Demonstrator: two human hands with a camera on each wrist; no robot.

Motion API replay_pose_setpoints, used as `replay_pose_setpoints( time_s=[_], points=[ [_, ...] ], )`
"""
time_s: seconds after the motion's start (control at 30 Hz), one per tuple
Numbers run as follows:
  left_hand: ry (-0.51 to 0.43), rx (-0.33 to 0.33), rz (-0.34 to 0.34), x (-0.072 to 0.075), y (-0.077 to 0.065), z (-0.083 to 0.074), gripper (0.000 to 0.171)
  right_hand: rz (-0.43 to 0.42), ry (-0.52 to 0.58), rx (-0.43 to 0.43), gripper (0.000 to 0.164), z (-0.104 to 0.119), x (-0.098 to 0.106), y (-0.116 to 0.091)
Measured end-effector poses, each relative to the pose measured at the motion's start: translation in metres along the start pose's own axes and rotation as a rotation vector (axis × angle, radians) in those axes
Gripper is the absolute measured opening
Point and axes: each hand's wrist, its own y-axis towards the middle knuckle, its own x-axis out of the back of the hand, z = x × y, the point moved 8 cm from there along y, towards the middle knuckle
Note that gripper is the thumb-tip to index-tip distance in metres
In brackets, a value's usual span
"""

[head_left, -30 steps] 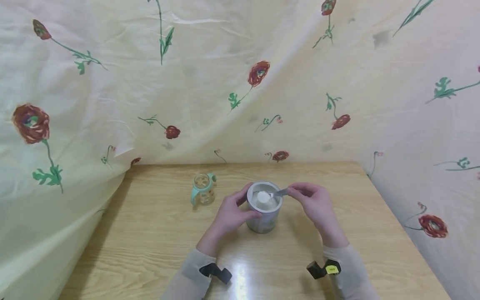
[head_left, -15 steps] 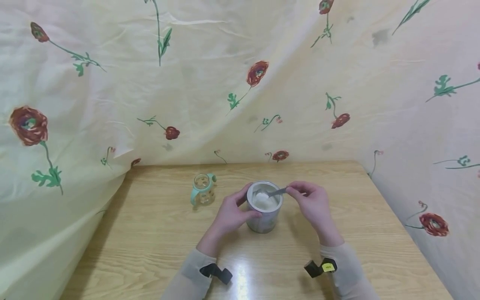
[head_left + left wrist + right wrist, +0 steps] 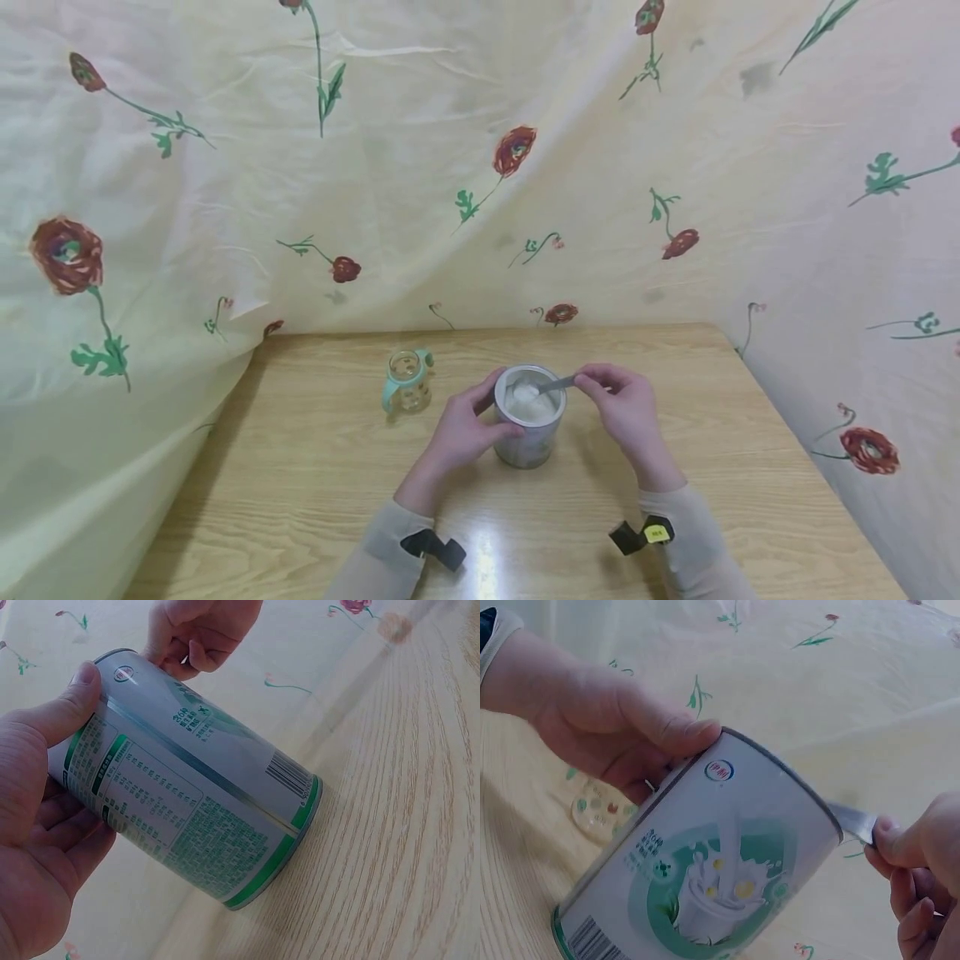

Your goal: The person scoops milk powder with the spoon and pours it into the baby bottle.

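Observation:
A milk powder can [image 3: 525, 446], printed white and green with a silver rim, stands lidless on the table. White powder [image 3: 528, 408] shows inside it. My left hand [image 3: 465, 425] grips the can near its top from the left, thumb in front and fingers behind, as the left wrist view also shows for the can [image 3: 195, 780]. Between thumb and fingers my right hand [image 3: 618, 408] pinches the handle of a metal spoon [image 3: 557, 384]. The spoon slants down over the can's rim, its bowl end in the powder. In the right wrist view the spoon handle [image 3: 851, 819] crosses the rim.
A clear baby bottle [image 3: 410, 387] with mint-green handles and no cap stands left of the can, farther back. The wooden table [image 3: 315, 483] ends at a flower-printed cloth [image 3: 420, 167] that hangs behind and along both sides.
A second ago the spoon held a heaped white scoop above the powder. Its bowl has since gone down into the powder, while the left hand keeps its grip on the can.

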Motion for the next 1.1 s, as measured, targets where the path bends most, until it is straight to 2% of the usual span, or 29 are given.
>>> replay_pose_setpoints(
  time_s=[0.47, 0.7, 0.9, 1.1],
  points=[
    [0.004, 0.042, -0.006, -0.0007, -0.0012, -0.0003, 0.093, 0.012, -0.012, -0.008, 0.023, -0.0041, 0.0009, 0.0007],
    [-0.006, 0.024, -0.006, 0.0005, -0.0009, -0.0015, 0.093, 0.02, -0.023, -0.01, 0.023, -0.0024, -0.0005, 0.0016],
    [0.01, 0.036, -0.004, 0.0019, -0.0028, 0.0004, 0.095, 0.052, 0.044, -0.054, 0.031, -0.002, -0.0036, 0.0009],
    [0.039, 0.06, 0.019, 0.0041, -0.0047, 0.0001, 0.102, 0.096, 0.185, -0.168, 0.036, -0.0073, -0.0077, -0.0016]
  ],
)
